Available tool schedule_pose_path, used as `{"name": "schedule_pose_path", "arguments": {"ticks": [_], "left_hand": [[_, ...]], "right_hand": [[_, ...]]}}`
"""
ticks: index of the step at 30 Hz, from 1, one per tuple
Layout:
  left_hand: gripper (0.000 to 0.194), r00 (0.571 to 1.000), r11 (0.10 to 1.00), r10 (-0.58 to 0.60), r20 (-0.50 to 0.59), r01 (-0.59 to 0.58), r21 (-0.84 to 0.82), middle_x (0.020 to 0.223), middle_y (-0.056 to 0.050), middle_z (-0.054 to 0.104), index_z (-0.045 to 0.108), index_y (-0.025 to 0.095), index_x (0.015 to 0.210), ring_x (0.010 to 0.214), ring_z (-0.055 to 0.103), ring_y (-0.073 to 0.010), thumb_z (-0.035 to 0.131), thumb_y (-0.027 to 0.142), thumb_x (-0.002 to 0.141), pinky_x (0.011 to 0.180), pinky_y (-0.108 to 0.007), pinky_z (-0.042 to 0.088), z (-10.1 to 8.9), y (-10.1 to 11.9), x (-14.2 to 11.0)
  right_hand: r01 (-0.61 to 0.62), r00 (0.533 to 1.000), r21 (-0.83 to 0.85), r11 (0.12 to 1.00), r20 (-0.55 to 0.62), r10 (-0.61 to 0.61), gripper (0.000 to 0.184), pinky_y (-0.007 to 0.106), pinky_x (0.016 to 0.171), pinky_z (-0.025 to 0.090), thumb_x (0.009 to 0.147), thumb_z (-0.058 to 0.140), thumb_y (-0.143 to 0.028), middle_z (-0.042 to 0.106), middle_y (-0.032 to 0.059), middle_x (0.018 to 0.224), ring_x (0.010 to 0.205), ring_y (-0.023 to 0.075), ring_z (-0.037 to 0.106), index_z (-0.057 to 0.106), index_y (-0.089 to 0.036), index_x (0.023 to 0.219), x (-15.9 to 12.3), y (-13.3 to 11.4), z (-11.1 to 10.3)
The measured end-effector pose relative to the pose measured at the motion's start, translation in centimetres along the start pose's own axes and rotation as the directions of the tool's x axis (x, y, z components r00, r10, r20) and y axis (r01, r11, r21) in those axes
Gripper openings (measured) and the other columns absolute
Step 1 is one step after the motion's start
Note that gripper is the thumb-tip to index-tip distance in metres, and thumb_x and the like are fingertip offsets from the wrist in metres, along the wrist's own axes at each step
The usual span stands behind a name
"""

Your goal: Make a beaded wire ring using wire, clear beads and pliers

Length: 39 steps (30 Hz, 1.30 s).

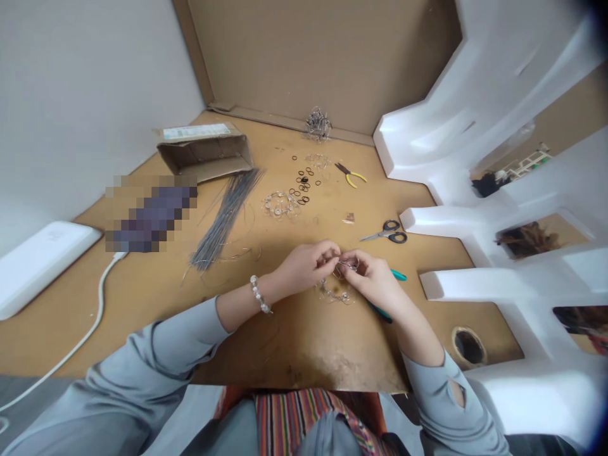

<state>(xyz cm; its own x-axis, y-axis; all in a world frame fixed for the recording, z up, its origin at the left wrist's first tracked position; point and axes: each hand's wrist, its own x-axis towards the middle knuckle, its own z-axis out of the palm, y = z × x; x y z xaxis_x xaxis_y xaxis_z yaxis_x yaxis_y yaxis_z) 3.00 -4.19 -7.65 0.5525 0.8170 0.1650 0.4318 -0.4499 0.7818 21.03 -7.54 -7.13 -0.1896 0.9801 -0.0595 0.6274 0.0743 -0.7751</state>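
My left hand (304, 269), with a beaded bracelet (259, 295) at its wrist, pinches one side of a small piece of bent thin wire (350, 262). On the other side, the fingers of my right hand (377, 278) close on the same bent wire; its fine detail is too small to make out. Just below both hands lies a ring of twisted wire (338, 296) on the table. A tool with green handles (399, 275) is partly hidden beneath my right hand.
Scissors (390, 232) and yellow-handled pliers (350, 174) lie to the right. Dark small rings (304, 185), a wire ring (281, 204) and a wire heap (318, 123) sit farther back. Leftward are a bundle of wires (223, 218), a cardboard box (209, 155) and white foam (456, 221) rightward.
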Motion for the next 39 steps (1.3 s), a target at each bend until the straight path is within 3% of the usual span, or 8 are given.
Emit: {"name": "schedule_pose_path", "arguments": {"ticks": [7, 12, 17, 21, 23, 26, 31, 39], "left_hand": [[0.016, 0.978, 0.974, 0.208, 0.019, -0.209, 0.083, 0.091, -0.002, 0.057, 0.06, 0.017, 0.089, 0.061, 0.047, -0.0072, 0.045, 0.015, 0.083, 0.059, -0.02, 0.038, -0.4, -0.6, 0.2], [0.027, 0.963, 0.966, 0.237, 0.128, -0.247, 0.069, 0.094, -0.002, 0.056, 0.056, 0.018, 0.098, 0.063, 0.047, -0.008, 0.045, 0.008, 0.076, 0.06, -0.02, 0.04, -0.9, -0.6, 0.1], [0.028, 0.944, 0.939, 0.286, 0.163, -0.31, 0.147, 0.096, -0.005, 0.056, 0.056, 0.016, 0.098, 0.081, 0.052, -0.0142, 0.046, 0.006, 0.073, 0.073, -0.026, 0.043, -1.9, 0.3, 0.1], [0.018, 0.976, 0.977, 0.194, 0.102, -0.201, 0.071, 0.087, -0.003, 0.057, 0.058, 0.016, 0.094, 0.073, 0.052, -0.0116, 0.044, 0.013, 0.083, 0.067, -0.023, 0.042, -2.2, 0.8, 0.3], [0.013, 0.98, 0.987, 0.14, 0.142, -0.15, 0.063, 0.08, -0.001, 0.057, 0.059, 0.016, 0.09, 0.069, 0.052, -0.011, 0.048, 0.02, 0.084, 0.064, -0.022, 0.041, -2.1, 0.8, 0.4], [0.013, 0.963, 0.968, 0.132, 0.235, -0.177, 0.181, 0.079, -0.001, 0.056, 0.061, 0.017, 0.088, 0.07, 0.052, -0.0124, 0.05, 0.019, 0.082, 0.064, -0.023, 0.04, -1.7, 0.9, 0.3], [0.013, 0.958, 0.93, 0.107, 0.267, -0.192, 0.314, 0.08, -0.002, 0.057, 0.059, 0.017, 0.083, 0.07, 0.05, -0.0139, 0.046, 0.017, 0.08, 0.061, -0.024, 0.036, -1.4, 1.0, 0.0], [0.007, 0.958, 0.998, 0.018, 0.286, -0.034, 0.051, 0.064, 0.002, 0.055, 0.058, 0.016, 0.071, 0.058, 0.045, -0.0099, 0.052, 0.017, 0.073, 0.055, -0.022, 0.033, -1.7, 0.4, 0.5]], "right_hand": [[-0.05, 0.997, 0.109, 0.993, 0.063, 0.043, 0.017, 0.023, 0.054, 0.047, 0.081, 0.052, -0.028, 0.065, -0.0009, 0.068, 0.049, 0.0109, 0.059, 0.062, -0.019, 0.092, 0.2, 0.3, 0.1], [-0.055, 0.996, 0.119, 0.991, 0.077, 0.046, 0.016, 0.023, 0.054, 0.047, 0.08, 0.05, -0.025, 0.064, -0.0009, 0.068, 0.049, 0.0112, 0.06, 0.062, -0.019, 0.089, 0.2, 0.4, 0.0], [-0.064, 0.996, 0.114, 0.991, 0.075, 0.056, 0.015, 0.022, 0.054, 0.048, 0.078, 0.049, -0.021, 0.061, -0.0024, 0.064, 0.049, 0.0108, 0.06, 0.061, -0.019, 0.086, 0.2, 0.4, 0.0], [-0.044, 0.995, 0.13, 0.991, 0.098, 0.031, 0.017, 0.022, 0.054, 0.048, 0.078, 0.05, -0.023, 0.061, -0.0025, 0.066, 0.05, 0.0109, 0.061, 0.06, -0.019, 0.091, 0.1, 0.0, 0.2], [-0.037, 0.992, 0.14, 0.989, 0.122, 0.02, 0.015, 0.021, 0.053, 0.048, 0.078, 0.05, -0.022, 0.061, -0.0031, 0.065, 0.05, 0.0111, 0.062, 0.059, -0.019, 0.089, 0.0, -0.1, 0.3], [-0.051, 0.988, 0.143, 0.988, 0.154, 0.028, 0.013, 0.02, 0.051, 0.047, 0.076, 0.048, -0.018, 0.06, -0.0037, 0.063, 0.049, 0.0111, 0.062, 0.057, -0.019, 0.086, 0.0, -0.3, 0.7], [-0.08, 0.978, 0.13, 0.988, 0.199, 0.053, 0.015, 0.02, 0.049, 0.046, 0.072, 0.048, -0.015, 0.061, -0.0035, 0.064, 0.047, 0.0112, 0.062, 0.054, -0.019, 0.085, 0.1, -0.6, 1.3], [-0.099, 0.972, 0.124, 0.987, 0.224, 0.07, 0.012, 0.02, 0.046, 0.045, 0.073, 0.05, -0.017, 0.058, -0.0045, 0.06, 0.047, 0.0125, 0.063, 0.055, -0.02, 0.084, 0.0, -0.4, 2.2]]}}
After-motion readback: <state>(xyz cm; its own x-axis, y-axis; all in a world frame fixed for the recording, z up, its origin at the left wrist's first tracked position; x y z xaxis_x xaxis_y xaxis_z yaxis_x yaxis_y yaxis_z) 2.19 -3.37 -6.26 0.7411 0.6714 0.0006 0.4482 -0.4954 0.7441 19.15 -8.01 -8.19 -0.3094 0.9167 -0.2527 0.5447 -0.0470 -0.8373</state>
